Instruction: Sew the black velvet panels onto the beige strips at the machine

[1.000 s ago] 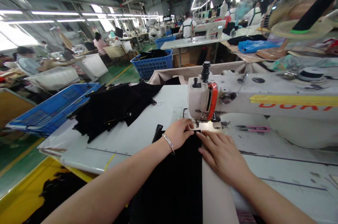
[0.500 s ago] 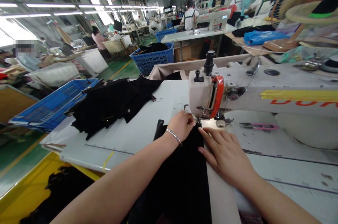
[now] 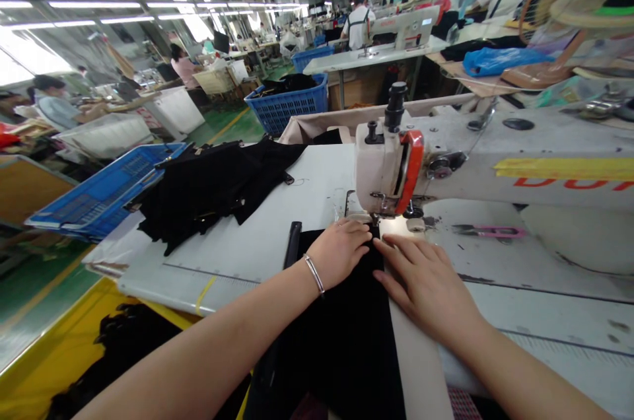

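A black fabric piece [image 3: 354,334] lies on the sewing table [image 3: 277,255], running from my lap up to the needle area of a white sewing machine [image 3: 369,172]. My left hand [image 3: 344,249], with a bangle at its wrist, rests on the fabric's top end just left of the presser foot, fingers stretched out and lying flat. Along the fabric's right edge sits my right hand [image 3: 426,275], its fingers spread and the fingertips close to the foot. The left fingers partly hide the fabric's end at the needle.
Pink-handled thread snips [image 3: 500,232] lie right of the needle. A pile of black pieces [image 3: 212,185] covers the table's left side. Beyond are a blue crate [image 3: 94,205] and a blue basket [image 3: 287,106]; a yellow bin [image 3: 24,380] stands at lower left. Other people work farther off.
My left hand's fingers have gone from curled at the needle to flatter on the fabric. My right hand stays nearly in place. The view has shifted slightly.
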